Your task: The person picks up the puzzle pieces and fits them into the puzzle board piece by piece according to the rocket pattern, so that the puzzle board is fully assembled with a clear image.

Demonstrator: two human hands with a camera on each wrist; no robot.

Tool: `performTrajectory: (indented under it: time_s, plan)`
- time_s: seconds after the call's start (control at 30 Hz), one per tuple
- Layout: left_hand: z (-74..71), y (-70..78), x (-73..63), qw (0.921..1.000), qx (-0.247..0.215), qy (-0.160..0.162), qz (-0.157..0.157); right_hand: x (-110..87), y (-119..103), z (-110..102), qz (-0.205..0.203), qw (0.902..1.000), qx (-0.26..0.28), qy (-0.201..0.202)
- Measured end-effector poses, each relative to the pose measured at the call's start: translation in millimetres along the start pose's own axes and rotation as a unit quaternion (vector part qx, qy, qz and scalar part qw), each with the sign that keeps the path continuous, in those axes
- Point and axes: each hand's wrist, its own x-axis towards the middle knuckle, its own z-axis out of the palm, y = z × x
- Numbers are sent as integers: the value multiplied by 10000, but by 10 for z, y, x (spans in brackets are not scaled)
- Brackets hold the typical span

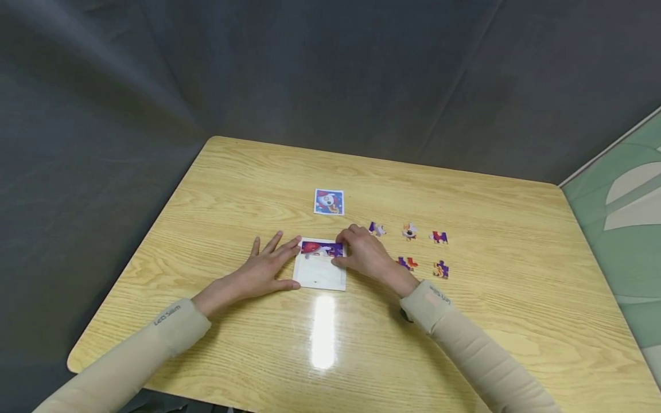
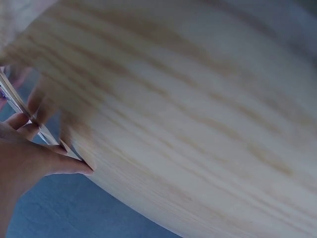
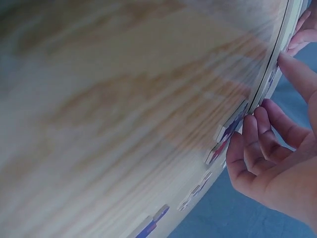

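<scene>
Shows on the wooden table (image 1: 232, 189) a small white puzzle tray (image 1: 320, 276), lying flat between the left hand (image 1: 264, 271) and the right hand (image 1: 369, 252). Has along the top of this tray a strip of joined pieces (image 1: 312, 248), in red, white and purple, reaching nearly from one side to the other. Seems, from this, to be in a rather early part of the work: looks done, or almost done, only at the top. Shows plain white below the strip, so probably needs filling there.

Offers for this at least five loose pieces (image 1: 439, 237), lying apart from the tray, to its right; cannot tell about others under the right hand.

Rests the left fingers straight and wide apart, with tips touching the left edge, holding nothing visible. Bends the right fingers near the upper right corner, with the thumb lower on the right side; cannot tell whether pinching a piece or only pressing.

Displays beyond the tray, apart from it, a square picture card (image 1: 329, 202), probably useful for comparing.
</scene>
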Motion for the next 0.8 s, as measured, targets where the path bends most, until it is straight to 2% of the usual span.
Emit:
performTrajectory:
  time_s: [0.4,0.8]
  plan:
    - [-7,10,-13,10000,27,-18,33,-18,22,-15,100,9995,255,-157]
    - [-3,-5,-11,10000,40,7,48,-14,46,-7,-210,9993,299,-36]
